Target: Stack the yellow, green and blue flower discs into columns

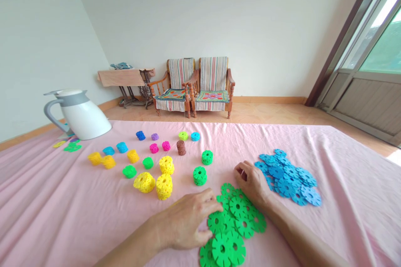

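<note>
My left hand (pixel 188 219) reaches in at the left edge of a loose pile of green notched plastic discs (pixel 238 207). Its thumb and fingers are apart, the fingertips just over the outer discs, and I see nothing between them. Beyond the pile's far side, my right hand (pixel 254 181) rests low over the cloth with fingers curled in. Whatever those fingers may hold is hidden. Two short stacks of green discs, a nearer one (pixel 199 175) and a farther one (pixel 207 157), stand left of my right hand. To its right lies a spread heap of blue discs (pixel 286 177).
Several disc stacks stand on the left: yellow (pixel 164 186), brown (pixel 181 148), pink (pixel 153 148), light blue (pixel 122 147). A white jug (pixel 84 117) stands at the far left beside loose discs (pixel 72 146). Pink cloth (pixel 94 217) covers the table; two chairs (pixel 213 91) stand beyond.
</note>
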`<state>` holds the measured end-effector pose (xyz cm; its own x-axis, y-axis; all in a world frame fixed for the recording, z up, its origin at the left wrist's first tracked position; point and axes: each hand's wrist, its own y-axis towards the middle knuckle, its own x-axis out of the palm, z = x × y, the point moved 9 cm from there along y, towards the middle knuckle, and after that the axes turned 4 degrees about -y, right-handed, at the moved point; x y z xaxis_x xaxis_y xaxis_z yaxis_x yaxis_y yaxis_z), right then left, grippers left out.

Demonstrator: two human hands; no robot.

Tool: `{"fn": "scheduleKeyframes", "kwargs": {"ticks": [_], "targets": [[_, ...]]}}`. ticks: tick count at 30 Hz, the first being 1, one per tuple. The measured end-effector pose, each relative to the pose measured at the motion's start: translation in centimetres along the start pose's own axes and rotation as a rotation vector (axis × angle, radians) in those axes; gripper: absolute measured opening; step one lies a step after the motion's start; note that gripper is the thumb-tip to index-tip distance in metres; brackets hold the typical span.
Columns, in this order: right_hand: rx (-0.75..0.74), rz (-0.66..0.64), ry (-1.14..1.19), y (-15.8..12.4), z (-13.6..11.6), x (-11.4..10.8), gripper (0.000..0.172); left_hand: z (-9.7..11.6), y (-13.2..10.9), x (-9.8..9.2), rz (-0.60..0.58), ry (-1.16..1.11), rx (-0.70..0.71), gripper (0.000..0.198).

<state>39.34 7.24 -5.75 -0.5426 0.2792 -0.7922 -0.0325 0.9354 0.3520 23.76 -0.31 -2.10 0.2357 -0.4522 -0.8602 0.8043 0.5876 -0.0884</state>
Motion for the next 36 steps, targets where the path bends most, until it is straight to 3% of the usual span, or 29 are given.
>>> {"fn": "scheduleKeyframes", "kwargs": {"ticks": [8,11,16,19,26,36], "targets": [[-0.006,0.004,-0.011,0.0,0.0,0.1,0.016,-0.2,0.3,0.3,0.037,-0.025,-0.008,0.044],[-0.009,0.006,-0.014,0.0,-0.1,0.0,0.016,-0.9,0.2,-1.7,0.15,-0.052,-0.059,0.039],[-0.012,0.008,-0.018,0.0,0.0,0.0,0.016,-3.6,-0.1,-6.5,0.472,-0.06,-0.184,0.032],[-0.016,0.007,-0.016,0.1,0.1,0.1,0.016,-5.0,0.0,-7.6,0.57,-0.054,-0.224,0.028],[-0.019,0.006,-0.018,0.1,0.1,0.2,0.015,-6.6,0.5,-6.7,0.585,-0.044,-0.291,0.022],[-0.028,0.02,-0.015,0.1,0.1,0.1,0.016,-6.8,0.4,-6.7,0.569,-0.035,-0.305,0.019]]}}
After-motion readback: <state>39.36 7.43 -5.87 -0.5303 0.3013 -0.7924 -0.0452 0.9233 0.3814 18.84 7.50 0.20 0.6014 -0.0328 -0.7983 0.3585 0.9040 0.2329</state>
